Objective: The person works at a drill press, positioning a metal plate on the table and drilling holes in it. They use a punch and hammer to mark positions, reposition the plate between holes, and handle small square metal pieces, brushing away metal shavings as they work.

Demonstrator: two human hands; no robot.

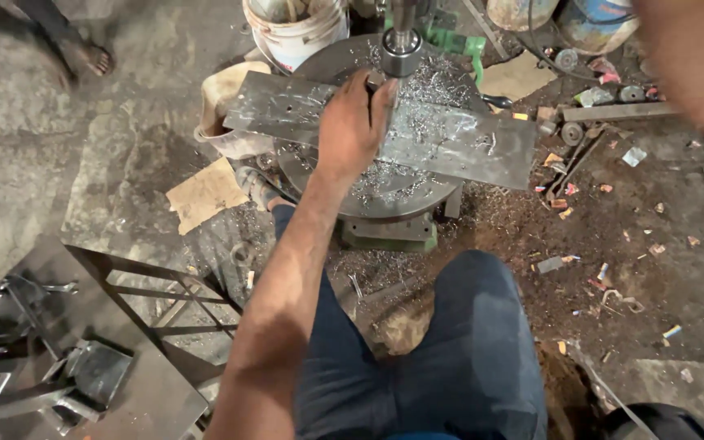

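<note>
While pressed flat, scratched steel plate (417, 134), swarf-strewn

Left hand (354, 122) pressing flat steel plate (442, 138), round drill table (327, 61), shavings
</note>
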